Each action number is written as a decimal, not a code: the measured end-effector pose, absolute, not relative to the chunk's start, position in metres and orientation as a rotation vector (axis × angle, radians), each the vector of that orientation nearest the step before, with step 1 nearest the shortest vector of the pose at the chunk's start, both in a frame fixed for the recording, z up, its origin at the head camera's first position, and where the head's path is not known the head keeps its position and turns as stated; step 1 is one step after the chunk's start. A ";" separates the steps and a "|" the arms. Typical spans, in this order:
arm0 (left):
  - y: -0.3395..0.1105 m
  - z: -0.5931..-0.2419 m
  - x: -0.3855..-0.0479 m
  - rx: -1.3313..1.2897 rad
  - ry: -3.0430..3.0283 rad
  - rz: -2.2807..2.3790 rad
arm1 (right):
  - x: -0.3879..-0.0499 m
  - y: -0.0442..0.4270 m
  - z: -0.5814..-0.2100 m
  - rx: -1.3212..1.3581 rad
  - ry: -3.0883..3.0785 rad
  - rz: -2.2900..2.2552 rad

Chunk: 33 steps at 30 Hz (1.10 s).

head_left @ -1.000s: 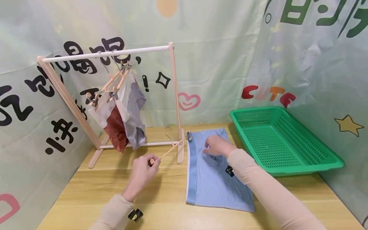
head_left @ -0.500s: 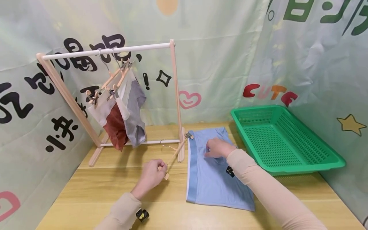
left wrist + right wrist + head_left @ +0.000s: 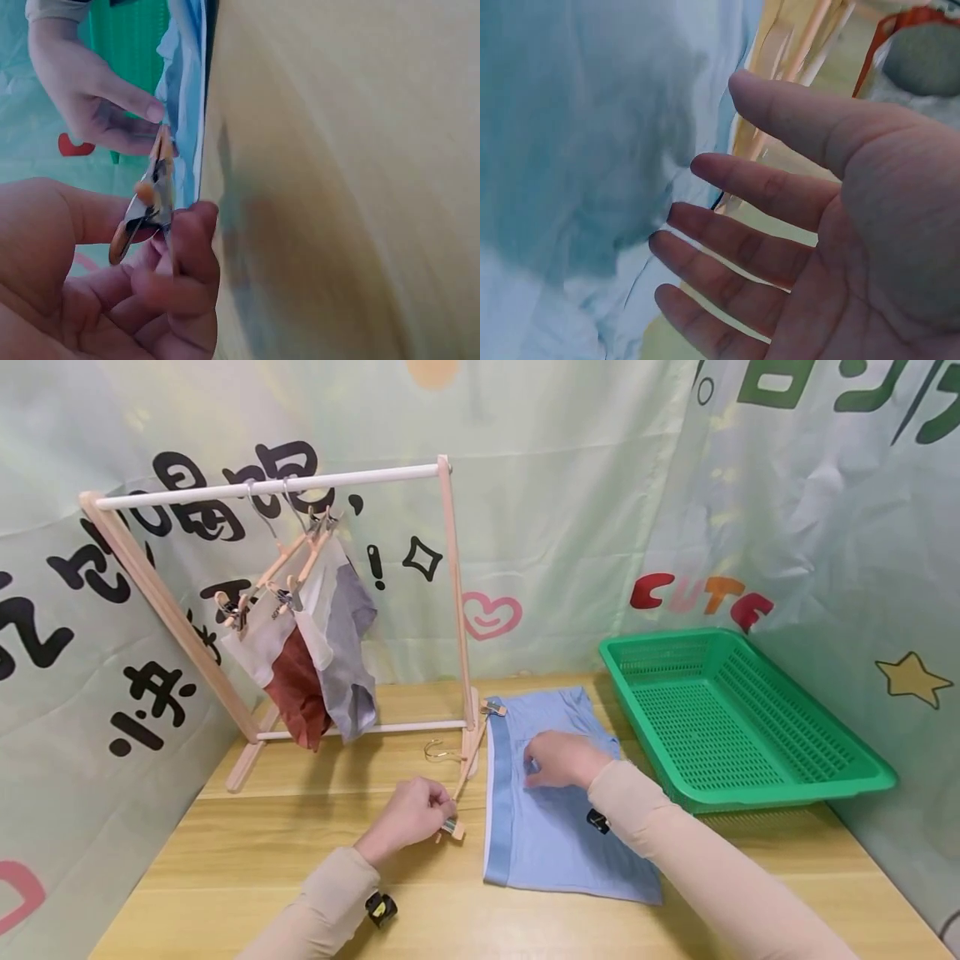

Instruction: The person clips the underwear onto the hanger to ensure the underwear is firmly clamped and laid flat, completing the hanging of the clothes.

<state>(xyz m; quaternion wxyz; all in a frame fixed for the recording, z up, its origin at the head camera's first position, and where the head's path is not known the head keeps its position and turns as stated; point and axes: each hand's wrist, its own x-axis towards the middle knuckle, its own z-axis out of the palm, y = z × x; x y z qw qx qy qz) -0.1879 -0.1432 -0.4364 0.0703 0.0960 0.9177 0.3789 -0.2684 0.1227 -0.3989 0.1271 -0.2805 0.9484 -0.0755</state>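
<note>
Light-blue boxer briefs (image 3: 558, 852) lie flat, waistband facing left. A wooden clip hanger (image 3: 471, 766) with a gold hook (image 3: 435, 750) lies beside the waistband; its far clip (image 3: 492, 708) sits at the waistband's far corner. My left hand (image 3: 411, 814) pinches the hanger's near clip (image 3: 154, 199) between thumb and fingers, just left of the waistband. Over the briefs hovers my right hand (image 3: 562, 760), fingers spread and holding nothing in the right wrist view (image 3: 802, 240). Whether its fingertips touch the fabric I cannot tell.
At the left stands a wooden rack (image 3: 168, 602) with a white rail (image 3: 360, 477). Grey briefs (image 3: 347, 635) and reddish-brown briefs (image 3: 298, 689) hang there from clip hangers. A green plastic basket (image 3: 757, 793) stands at the right. Printed cloth surrounds the table (image 3: 247, 860).
My left hand has moved right and nearer with the hanger's near clip, swinging the hanger alongside the waistband. The hook has tipped down. My right hand has barely shifted over the briefs.
</note>
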 end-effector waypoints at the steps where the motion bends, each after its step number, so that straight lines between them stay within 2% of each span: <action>1: -0.142 -0.437 -0.188 0.291 2.748 1.138 | -0.264 0.120 -0.400 -0.843 2.761 -0.208; 9: -0.138 -0.443 -0.189 0.327 2.847 1.020 | -0.232 0.104 -0.411 -1.036 2.765 -0.217; 17: -0.133 -0.444 -0.190 0.387 2.834 1.011 | -0.222 0.102 -0.417 -1.159 2.792 -0.219; 23: -0.142 -0.443 -0.191 0.361 2.601 1.221 | -0.206 0.102 -0.419 -1.274 2.778 -0.242; 33: -0.165 -0.441 -0.193 0.289 2.118 1.556 | -0.173 0.095 -0.423 -1.317 2.770 -0.289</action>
